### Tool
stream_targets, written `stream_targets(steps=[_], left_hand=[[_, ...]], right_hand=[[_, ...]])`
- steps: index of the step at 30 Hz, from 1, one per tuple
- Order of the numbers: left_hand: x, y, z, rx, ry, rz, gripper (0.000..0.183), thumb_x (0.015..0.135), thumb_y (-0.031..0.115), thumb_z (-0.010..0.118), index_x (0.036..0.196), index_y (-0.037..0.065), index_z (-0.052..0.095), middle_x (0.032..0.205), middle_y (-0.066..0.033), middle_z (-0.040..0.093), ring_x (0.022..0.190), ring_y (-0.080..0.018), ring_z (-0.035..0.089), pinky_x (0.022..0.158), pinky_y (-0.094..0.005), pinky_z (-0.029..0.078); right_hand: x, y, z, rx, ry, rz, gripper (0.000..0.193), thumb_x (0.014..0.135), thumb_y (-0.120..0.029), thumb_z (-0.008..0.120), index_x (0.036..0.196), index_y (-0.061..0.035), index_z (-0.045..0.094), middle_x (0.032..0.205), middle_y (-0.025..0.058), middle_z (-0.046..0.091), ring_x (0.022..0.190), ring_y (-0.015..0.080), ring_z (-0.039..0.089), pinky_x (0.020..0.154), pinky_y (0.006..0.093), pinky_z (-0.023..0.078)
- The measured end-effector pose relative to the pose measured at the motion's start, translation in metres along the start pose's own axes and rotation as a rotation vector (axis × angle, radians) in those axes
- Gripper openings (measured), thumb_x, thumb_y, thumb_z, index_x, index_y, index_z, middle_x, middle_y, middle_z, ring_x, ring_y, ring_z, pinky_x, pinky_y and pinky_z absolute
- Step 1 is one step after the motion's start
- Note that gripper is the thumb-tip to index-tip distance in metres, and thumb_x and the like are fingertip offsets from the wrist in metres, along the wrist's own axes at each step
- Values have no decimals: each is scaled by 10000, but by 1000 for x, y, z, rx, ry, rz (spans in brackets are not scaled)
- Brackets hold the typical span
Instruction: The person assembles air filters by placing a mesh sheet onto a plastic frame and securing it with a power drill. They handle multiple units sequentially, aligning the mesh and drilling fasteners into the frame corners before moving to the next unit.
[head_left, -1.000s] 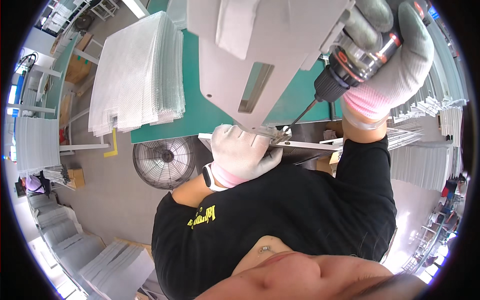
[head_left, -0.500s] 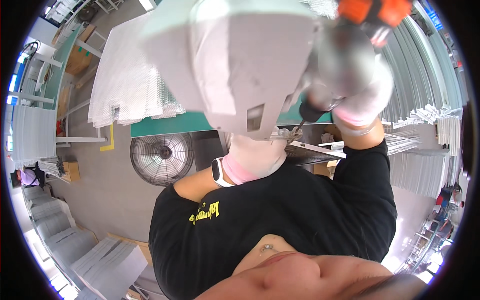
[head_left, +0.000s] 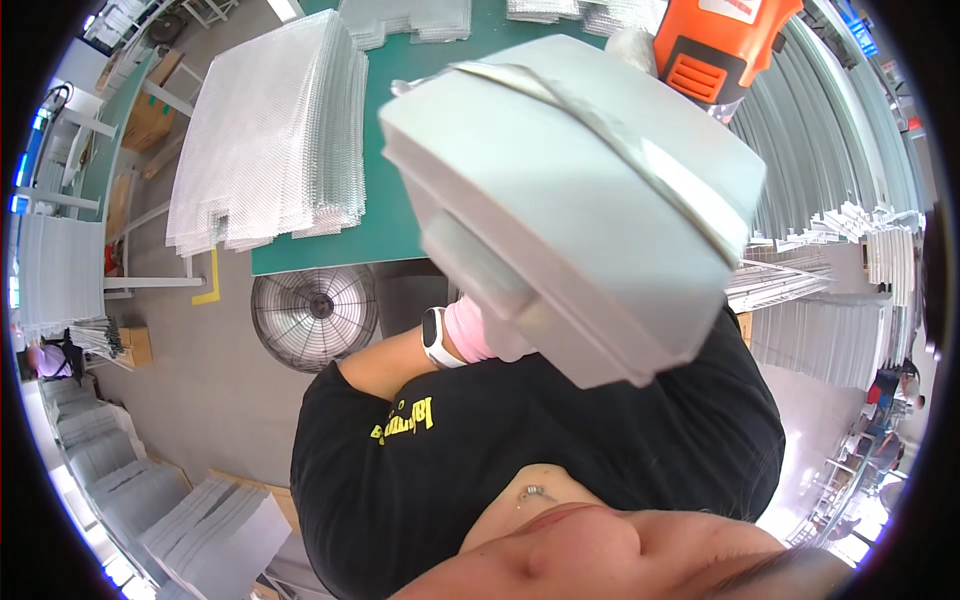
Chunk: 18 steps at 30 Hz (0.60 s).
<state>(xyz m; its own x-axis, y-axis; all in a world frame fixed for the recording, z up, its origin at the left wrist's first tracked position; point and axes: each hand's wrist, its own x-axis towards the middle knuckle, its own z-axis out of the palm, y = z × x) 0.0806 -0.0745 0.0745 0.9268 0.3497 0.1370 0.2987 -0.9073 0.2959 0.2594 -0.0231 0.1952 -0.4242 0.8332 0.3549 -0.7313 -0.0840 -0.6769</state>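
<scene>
Left hand (head_left: 475, 328) shows only as a pink glove cuff (head_left: 464, 330) behind a white wristband (head_left: 435, 338); fingers hidden behind the pale grey housing (head_left: 570, 190), so how far open, or what it grasps, cannot tell. Right hand (head_left: 631, 48) shows a bit of grey glove at 1 o'clock, against an orange-and-black power drill (head_left: 715, 50); rest hidden, grip cannot tell. Housing sits tilted at picture centre toward 1 o'clock, a shiny strip across its upper face; its lower edge overlaps the black shirt (head_left: 540, 430) in view. Bare green tabletop (head_left: 385, 110) leaves a gap at 11 o'clock, between housing and a mesh-sheet stack (head_left: 270, 130); drill and upright pale panels (head_left: 820, 140) crowd 2 o'clock. Table's near edge runs past 9 o'clock, a round caged fan (head_left: 318, 315) just beyond it, grey floor (head_left: 220, 400) open toward 8 o'clock.
</scene>
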Motion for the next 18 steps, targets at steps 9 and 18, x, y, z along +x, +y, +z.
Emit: stream_targets(steps=[9,18], left_hand=[[8,4,13,-162,660,-54,247,843,223,677,1064,114,701,905,-55,591,823,-255,583,721,-409,482],[11,-26,-15,130,595,-215,190,734,243,721,857,132,628,733,-24,565,698,-225,581,668,-398,416]], right_hand=[[-7,1,1,-67,75,-125,540,892,-297,677,1297,-8,468,798,36,538,629,104,475,533,261,380],[29,-102,-12,-450,-40,-419,463,996,-307,573,1369,-39,518,1011,62,619,865,169,591,722,327,489]])
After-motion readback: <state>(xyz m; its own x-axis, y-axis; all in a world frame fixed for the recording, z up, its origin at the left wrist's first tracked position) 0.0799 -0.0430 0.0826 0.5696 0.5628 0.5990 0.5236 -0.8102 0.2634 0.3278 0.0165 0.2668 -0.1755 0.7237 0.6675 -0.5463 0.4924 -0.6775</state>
